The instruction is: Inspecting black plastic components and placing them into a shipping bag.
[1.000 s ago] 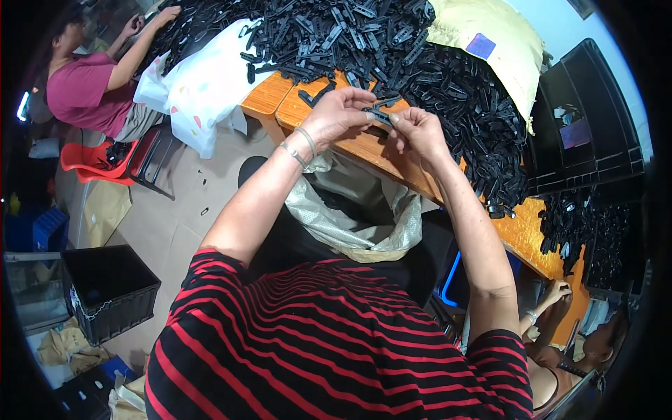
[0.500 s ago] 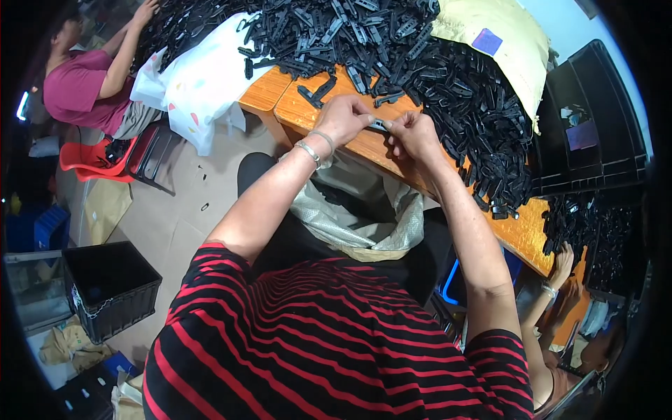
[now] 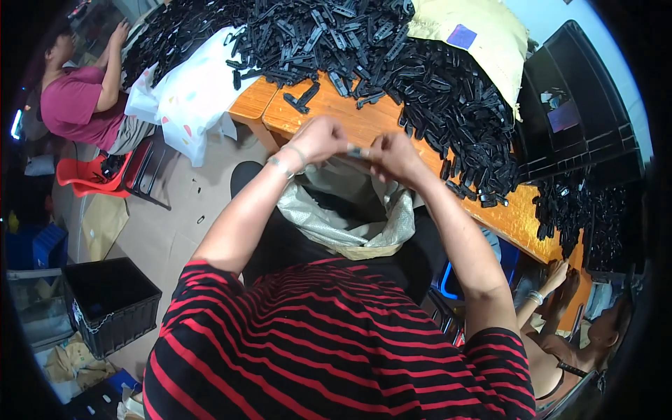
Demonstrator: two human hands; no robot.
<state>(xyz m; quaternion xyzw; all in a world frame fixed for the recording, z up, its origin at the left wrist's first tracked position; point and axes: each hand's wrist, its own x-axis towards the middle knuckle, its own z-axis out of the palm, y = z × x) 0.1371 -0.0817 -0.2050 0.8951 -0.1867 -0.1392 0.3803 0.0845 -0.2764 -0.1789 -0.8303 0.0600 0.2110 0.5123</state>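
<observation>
Between my two hands, over the wooden table's [image 3: 336, 105] near edge, is a small dark plastic piece [image 3: 358, 152]. The fingertips of my left hand [image 3: 318, 140] pinch its left end. My right hand [image 3: 397, 157] pinches the other end, fingers curled. Blur and my fingers hide most of its shape. Just below my hands an open woven sack [image 3: 399, 227] sits at my lap, with dark contents inside. Beyond my hands a large heap of narrow black plastic parts [image 3: 455, 105] covers the table. A few loose black parts [image 3: 301, 99] lie nearest my left hand.
White plastic sheeting [image 3: 185, 98] hangs off the table's left side. A yellowish sack [image 3: 483, 35] lies on the heap. A person [image 3: 77, 98] works at far left near a red chair [image 3: 91, 178]; another person's hand [image 3: 556, 276] is at right. A black crate [image 3: 115, 301] stands on the floor.
Both hands have moved closer to me, off the table's edge and toward the sack's opening, still pinching the small piece. The whole view has shifted slightly.
</observation>
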